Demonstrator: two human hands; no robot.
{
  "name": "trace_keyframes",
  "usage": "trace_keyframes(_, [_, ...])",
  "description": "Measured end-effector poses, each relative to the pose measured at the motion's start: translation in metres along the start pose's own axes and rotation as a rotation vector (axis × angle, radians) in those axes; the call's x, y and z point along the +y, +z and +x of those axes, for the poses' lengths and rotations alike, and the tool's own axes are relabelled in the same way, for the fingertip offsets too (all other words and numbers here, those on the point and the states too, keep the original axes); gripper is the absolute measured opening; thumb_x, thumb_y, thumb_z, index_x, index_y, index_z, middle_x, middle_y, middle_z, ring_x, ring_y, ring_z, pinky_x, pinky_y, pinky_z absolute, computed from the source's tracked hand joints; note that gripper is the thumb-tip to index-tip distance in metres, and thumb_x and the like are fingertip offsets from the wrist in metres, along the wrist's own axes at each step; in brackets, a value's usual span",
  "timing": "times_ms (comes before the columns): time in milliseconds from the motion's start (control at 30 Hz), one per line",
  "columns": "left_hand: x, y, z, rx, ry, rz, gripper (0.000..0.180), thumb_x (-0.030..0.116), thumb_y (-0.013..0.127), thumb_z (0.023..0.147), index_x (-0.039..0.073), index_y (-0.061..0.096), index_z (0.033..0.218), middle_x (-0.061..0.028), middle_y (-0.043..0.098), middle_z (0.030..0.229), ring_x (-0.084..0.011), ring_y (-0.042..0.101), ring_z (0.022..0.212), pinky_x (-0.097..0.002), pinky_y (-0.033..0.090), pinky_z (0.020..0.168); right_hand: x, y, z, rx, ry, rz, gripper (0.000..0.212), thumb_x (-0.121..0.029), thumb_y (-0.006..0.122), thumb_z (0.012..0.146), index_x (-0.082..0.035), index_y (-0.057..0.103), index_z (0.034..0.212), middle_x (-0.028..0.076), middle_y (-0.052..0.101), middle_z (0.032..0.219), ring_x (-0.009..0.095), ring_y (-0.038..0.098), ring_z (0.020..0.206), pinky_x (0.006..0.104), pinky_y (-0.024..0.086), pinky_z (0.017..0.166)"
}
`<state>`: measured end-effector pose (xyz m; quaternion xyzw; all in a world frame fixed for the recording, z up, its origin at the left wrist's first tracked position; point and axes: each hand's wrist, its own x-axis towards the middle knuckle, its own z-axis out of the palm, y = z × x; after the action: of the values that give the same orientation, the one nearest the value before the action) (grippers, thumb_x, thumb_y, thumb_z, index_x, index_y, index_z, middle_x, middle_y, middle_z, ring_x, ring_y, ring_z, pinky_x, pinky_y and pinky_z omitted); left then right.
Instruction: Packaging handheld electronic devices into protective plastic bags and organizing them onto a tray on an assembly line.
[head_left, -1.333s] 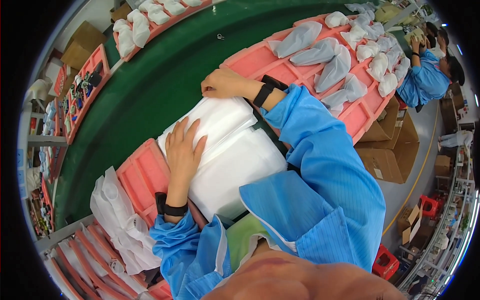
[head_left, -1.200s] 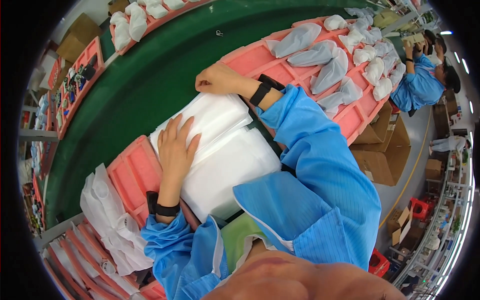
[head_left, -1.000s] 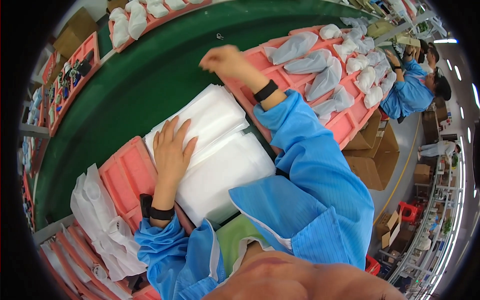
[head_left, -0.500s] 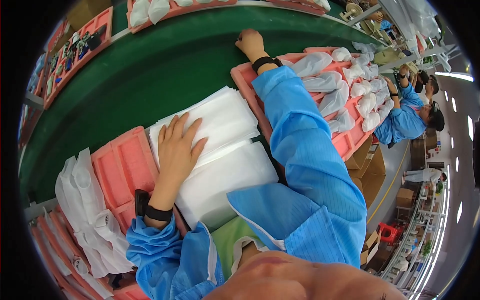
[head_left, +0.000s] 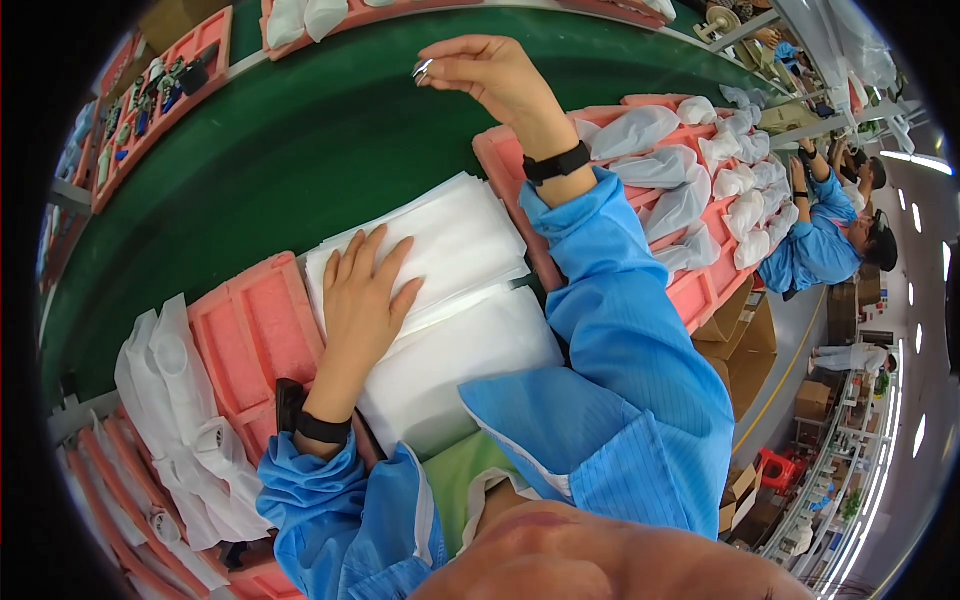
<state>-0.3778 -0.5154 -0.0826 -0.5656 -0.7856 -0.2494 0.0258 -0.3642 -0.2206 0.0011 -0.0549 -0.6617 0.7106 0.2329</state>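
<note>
My left hand lies flat, fingers spread, on a stack of white translucent sleeves or sheets. A second white stack sits just nearer to me, against the first. My right hand is raised over the green belt, beyond the stacks. Its thumb and fingertips pinch a small shiny metal piece, too small for me to tell its kind. Black bands circle both wrists.
Left of the stacks lies a pink foam tray, with white wrapped items beside it. Another pink tray at right holds several bagged items. Across the belt are a tray of small parts and more pink trays. A co-worker stands at far right.
My right hand has risen and turned, moving slightly leftward and away over the belt; the shiny metal piece now shows in its fingertips. My left hand stays on the stack.
</note>
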Motion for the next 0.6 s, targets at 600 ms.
trace_keyframes(600, [-0.004,0.006,-0.003,0.034,0.018,0.022,0.042,0.036,0.060,0.089,0.016,0.060,0.126,-0.0154,0.051,0.135,-0.0356,0.046,0.126,-0.0509,0.031,0.106,0.033,-0.051,-0.016,0.569,-0.351,-1.075,0.023,-0.010,0.069,0.079,-0.007,0.071,0.102,0.009,0.071,0.082,0.013,0.066,0.067,0.0253,0.052,0.062])
